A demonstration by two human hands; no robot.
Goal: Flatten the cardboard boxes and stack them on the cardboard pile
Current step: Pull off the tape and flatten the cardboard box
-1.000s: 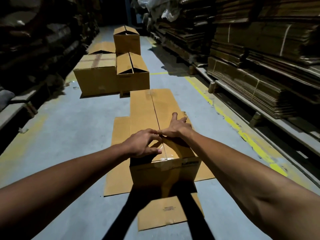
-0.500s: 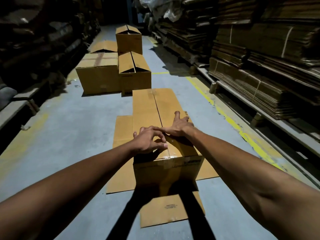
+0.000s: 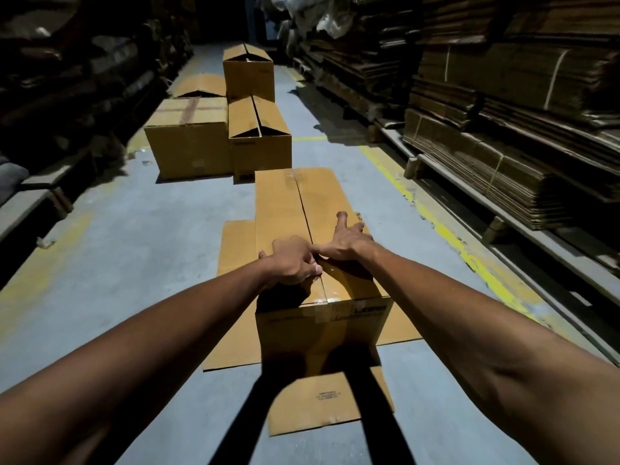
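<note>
Both hands on the taped top of a long box in a dim warehouse aisle.

We see grey concrete floor (image 3: 141, 250) with a yellow painted line (image 3: 446, 229) on the right, shelves of flat cardboard (image 3: 503, 162) beside it, dark racks on the left. The long box (image 3: 295, 209) stands on flattened cardboard sheets (image 3: 235, 297) in mid-aisle; four more boxes (image 3: 258, 142) sit farther up. Left hand (image 3: 292, 261) has fingers curled together, pinching at the tape seam (image 3: 322, 290); whether it grips tape we cannot tell. Right hand (image 3: 345, 238) lies flat, fingers spread apart, pressing the right flap. Versus half a second ago: left hand's fingers curled tighter, right hand barely shifted, box in the same place.
</note>
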